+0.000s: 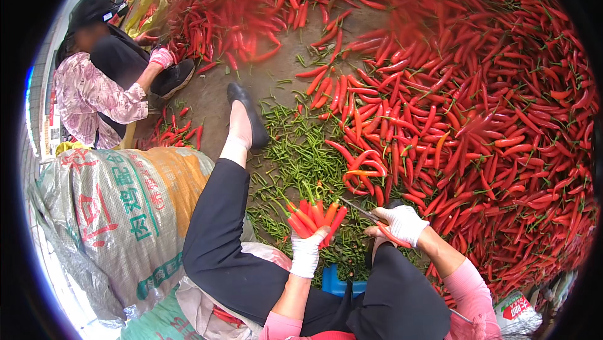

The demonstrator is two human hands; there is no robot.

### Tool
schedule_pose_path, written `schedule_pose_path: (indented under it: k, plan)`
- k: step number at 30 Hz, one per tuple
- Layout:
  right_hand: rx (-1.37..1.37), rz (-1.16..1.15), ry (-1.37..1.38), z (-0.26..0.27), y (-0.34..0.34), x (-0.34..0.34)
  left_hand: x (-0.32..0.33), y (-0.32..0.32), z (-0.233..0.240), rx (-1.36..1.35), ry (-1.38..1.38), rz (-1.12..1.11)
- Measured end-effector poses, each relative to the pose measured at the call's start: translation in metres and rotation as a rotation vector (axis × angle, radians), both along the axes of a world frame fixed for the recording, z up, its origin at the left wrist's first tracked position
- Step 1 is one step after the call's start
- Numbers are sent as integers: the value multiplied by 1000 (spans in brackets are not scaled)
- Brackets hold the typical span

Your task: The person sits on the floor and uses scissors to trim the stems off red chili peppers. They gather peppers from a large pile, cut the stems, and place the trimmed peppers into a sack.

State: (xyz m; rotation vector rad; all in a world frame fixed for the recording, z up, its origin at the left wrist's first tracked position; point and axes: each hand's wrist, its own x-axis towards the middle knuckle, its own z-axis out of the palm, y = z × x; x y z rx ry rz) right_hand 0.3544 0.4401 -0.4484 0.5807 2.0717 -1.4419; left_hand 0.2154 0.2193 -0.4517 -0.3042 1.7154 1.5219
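My left hand, in a white glove, grips a bunch of red chili peppers with their green stems pointing away from me. My right hand, also gloved, is closed around a slim metal-bladed cutting tool, probably scissors. Its tip lies close to the stems at the right of the bunch. A long red piece sticks out under the right palm; whether it is a handle or a pepper I cannot tell. Cut green stems litter the ground beyond both hands.
A huge heap of red chilies spreads across the right and far side. A stuffed woven sack bearing writing stands at my left. Something blue plastic sits between my legs. Another person crouches at far left, near a yellow bag.
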Motion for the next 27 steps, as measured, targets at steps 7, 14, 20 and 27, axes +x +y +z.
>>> schedule_pose_path:
  k: [7,14,20,27]
  plan:
    - [107,111,63,0,7,-5,5,-3,-20,-100,179,-180]
    - [146,152,97,0,15,-7,4,-3,-11,12,52,-264]
    - [128,195,25,3,22,-1,2,3,-4,38,-20,-257]
    - [68,86,180,-3,33,8,0,0,-1,96,-194,-339]
